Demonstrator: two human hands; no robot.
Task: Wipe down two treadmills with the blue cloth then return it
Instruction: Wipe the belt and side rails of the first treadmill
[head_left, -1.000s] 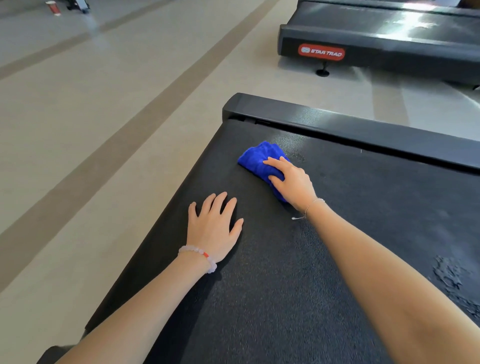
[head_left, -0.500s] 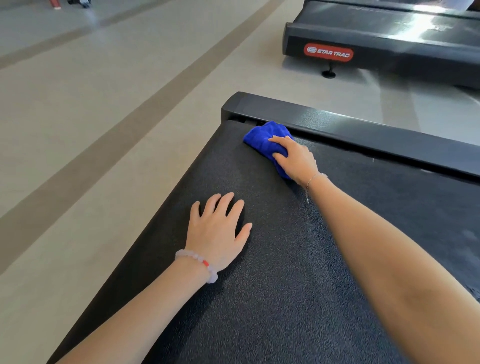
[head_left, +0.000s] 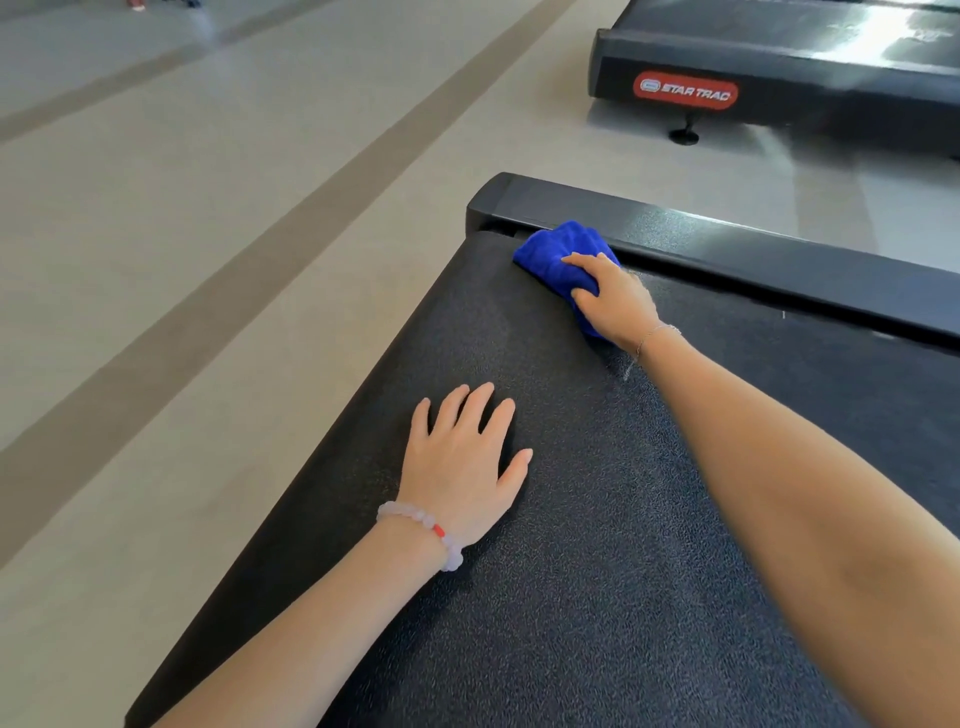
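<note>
Nearest me, my left hand (head_left: 462, 467) lies flat, fingers spread, on the treadmill belt (head_left: 597, 597). Further up, my right hand (head_left: 615, 301) grips the bunched blue cloth (head_left: 553, 254) against the rear rail (head_left: 779, 260). Mid-wipe, I reckon: next, sweep sideways along that rail.

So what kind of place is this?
Probably a gym: a blue cloth on a textured black treadmill belt, and a second treadmill with a red Star Trac badge across the pale floor.
</note>
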